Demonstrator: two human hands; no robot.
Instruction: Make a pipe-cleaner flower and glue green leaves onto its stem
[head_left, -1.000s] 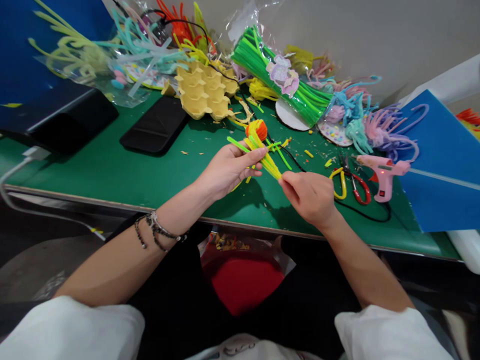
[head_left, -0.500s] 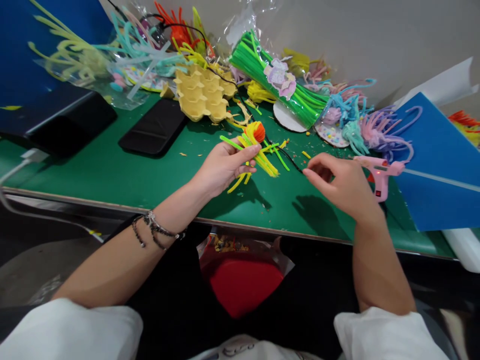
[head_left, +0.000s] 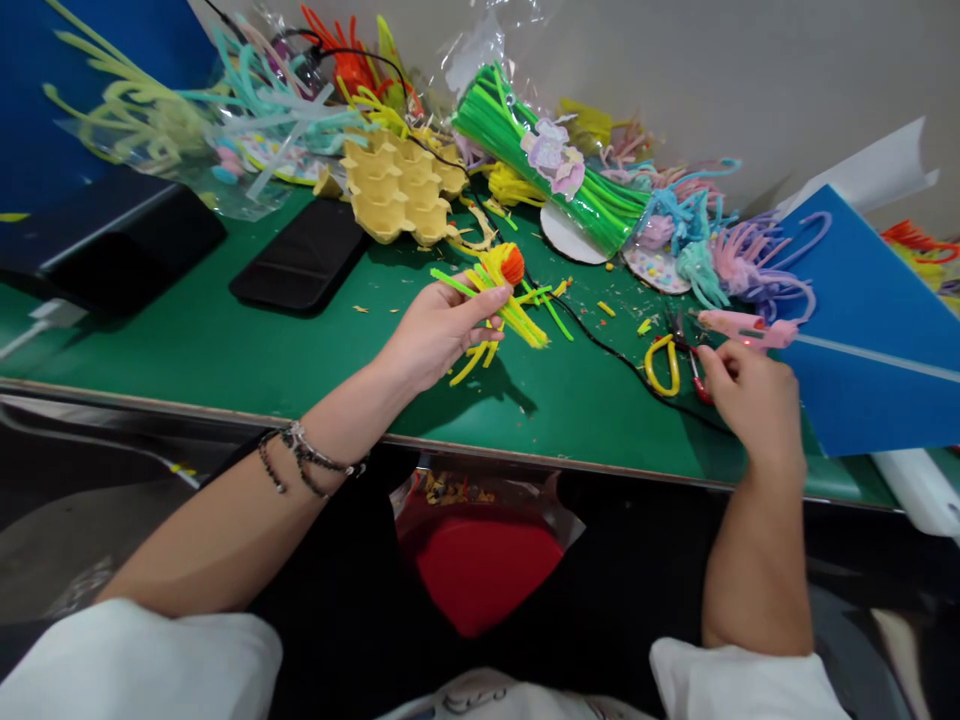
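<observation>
Lap: a red bag (head_left: 486, 565) in clear wrap sits low at centre frame, below the table edge.
Left hand (head_left: 435, 330): at frame centre, over the green table (head_left: 225, 345); thumb and fingers pinch a yellow-green pipe-cleaner bundle (head_left: 501, 300) with an orange tip, held just above the table.
Right hand (head_left: 750, 395): at right of centre, fingers curled at the red handle of the scissors (head_left: 675, 358), which lie on the table; whether it grips them cannot be told.
Glue gun (head_left: 742, 328): pink, just above the right hand, beside a blue board (head_left: 877, 340).
Phone (head_left: 300, 255): black, left of centre, flat.
Egg tray (head_left: 397, 185): yellow, upper centre.
Green pipe cleaners (head_left: 555, 175): wrapped pack, upper centre, beside loose pastel ones.
</observation>
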